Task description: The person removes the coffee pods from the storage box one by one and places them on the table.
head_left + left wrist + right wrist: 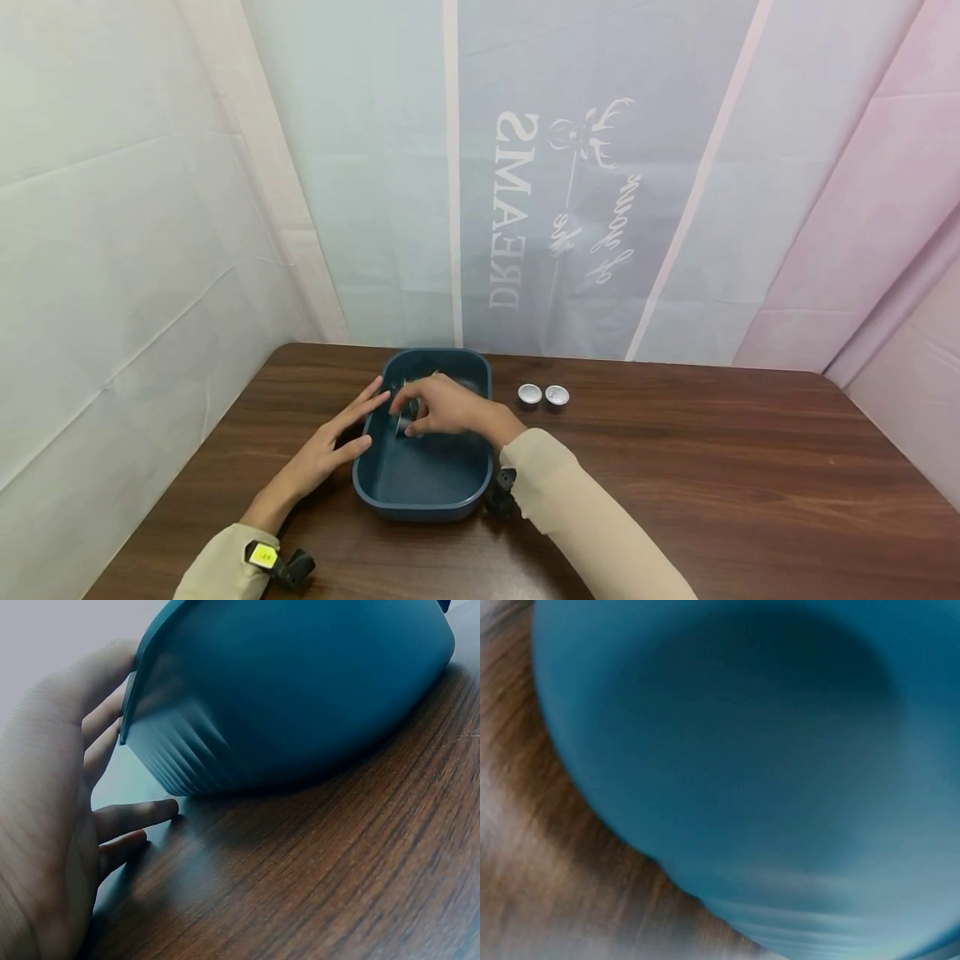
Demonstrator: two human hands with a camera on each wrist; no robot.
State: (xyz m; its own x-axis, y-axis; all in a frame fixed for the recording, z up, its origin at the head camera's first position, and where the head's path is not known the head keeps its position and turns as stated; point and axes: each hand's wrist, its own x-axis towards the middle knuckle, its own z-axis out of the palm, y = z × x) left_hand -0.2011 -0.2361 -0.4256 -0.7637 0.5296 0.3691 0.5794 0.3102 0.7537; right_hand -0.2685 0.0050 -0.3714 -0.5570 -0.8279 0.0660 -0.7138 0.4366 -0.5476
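Note:
A deep blue plastic bin (422, 510) with rounded corners stands on the table. My left hand (330, 454) lies along its left side, fingers straight and spread, fingertips at the rim. In the left wrist view, the thumb and some fingers of the left hand (45, 802) are at the bin's rim, and other fingers reach down beside its wall. My right hand (442, 406) reaches inside the bin with bent fingers, thumb and index apart. Near the thumb is a small shiny dark-and-silver thing (402, 425); I cannot tell whether the fingers pinch it. Other small contents are partly hidden behind this hand.
Two small round silver cups, a left one (529, 394) and a right one (557, 396), sit side by side to the right of the bin. Beneath everything is a dark wood-grain table (712, 475). A printed cloth curtain (397, 183) hangs behind its far edge.

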